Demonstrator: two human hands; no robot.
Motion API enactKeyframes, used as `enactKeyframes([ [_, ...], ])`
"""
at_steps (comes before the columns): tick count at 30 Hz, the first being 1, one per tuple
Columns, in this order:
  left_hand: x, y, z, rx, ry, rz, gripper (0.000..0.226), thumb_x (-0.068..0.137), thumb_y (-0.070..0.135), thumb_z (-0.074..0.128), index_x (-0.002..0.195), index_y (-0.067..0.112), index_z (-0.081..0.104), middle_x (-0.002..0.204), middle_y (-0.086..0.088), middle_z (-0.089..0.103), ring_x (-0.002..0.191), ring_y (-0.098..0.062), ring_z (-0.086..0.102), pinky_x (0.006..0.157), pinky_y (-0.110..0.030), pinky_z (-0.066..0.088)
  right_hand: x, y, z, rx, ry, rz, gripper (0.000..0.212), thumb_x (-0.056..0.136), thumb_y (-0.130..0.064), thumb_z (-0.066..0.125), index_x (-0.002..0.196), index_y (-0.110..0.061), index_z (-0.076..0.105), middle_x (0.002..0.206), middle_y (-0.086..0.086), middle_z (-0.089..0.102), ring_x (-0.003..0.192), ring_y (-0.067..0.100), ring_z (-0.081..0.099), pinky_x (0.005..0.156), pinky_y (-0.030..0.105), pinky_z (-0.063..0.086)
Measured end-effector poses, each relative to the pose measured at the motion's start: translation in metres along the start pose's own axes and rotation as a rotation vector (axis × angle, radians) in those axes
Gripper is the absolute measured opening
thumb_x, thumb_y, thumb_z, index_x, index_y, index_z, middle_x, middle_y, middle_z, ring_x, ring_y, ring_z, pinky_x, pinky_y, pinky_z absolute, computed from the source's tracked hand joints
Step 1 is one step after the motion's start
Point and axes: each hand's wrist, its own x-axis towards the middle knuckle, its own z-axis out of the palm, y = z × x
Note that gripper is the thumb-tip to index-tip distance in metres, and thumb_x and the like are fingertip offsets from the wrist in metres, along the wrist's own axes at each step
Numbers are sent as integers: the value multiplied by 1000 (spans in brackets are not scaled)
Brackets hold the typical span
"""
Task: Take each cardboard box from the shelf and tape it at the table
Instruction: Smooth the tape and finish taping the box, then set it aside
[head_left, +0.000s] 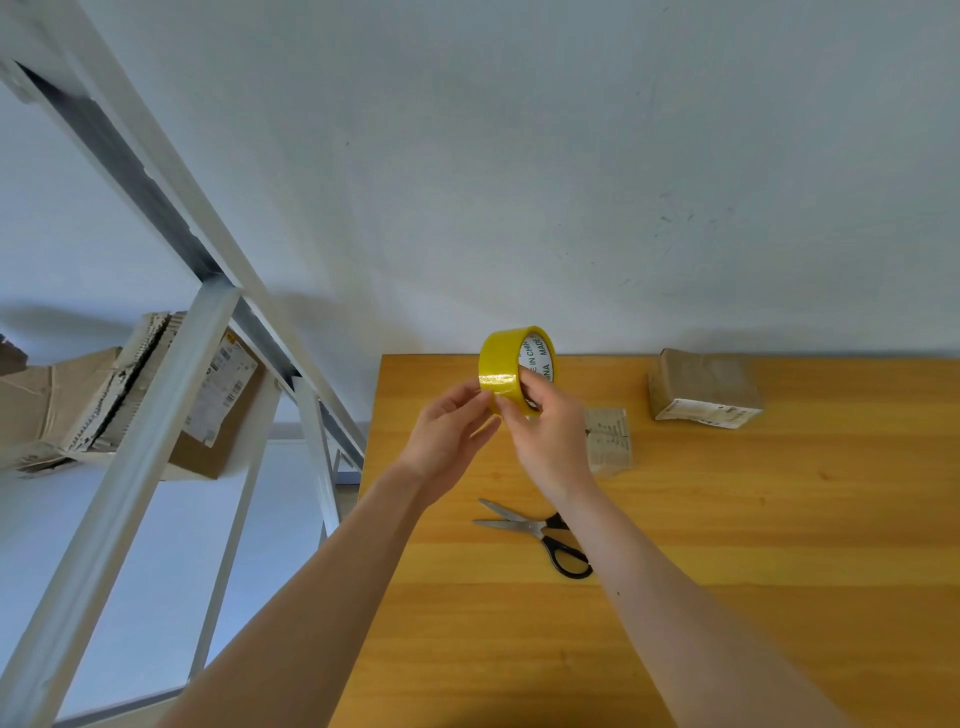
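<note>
Yellow tape roll (501, 371) held upright above the far edge of the table (779, 571): the right hand (545, 436) grips it, fingers curled round its rim, while the left hand (447, 431) pinches its outer layer. On the table, a small cardboard box (610, 441) lies just beyond the right wrist, a larger box (701, 387) farther right, and scissors (540, 530) near the forearms. More boxes (218, 405) sit on the shelf (156, 415) at left

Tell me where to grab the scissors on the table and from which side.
Take the scissors by the black handle loops, from above at the near right: they lie flat, with the open blades pointing left.
</note>
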Motion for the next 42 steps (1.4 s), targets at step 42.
enactKeyframes([
  [42, -12, 6, 10, 12, 7, 48, 29, 90, 14, 58, 117, 6, 58, 128, -23, 58, 120, -32, 56, 101, -46, 48, -2, -22, -9, 136, -9, 72, 16, 101, -12, 50, 102, -9, 65, 91, 5, 68, 84, 16, 62, 70, 28, 49],
])
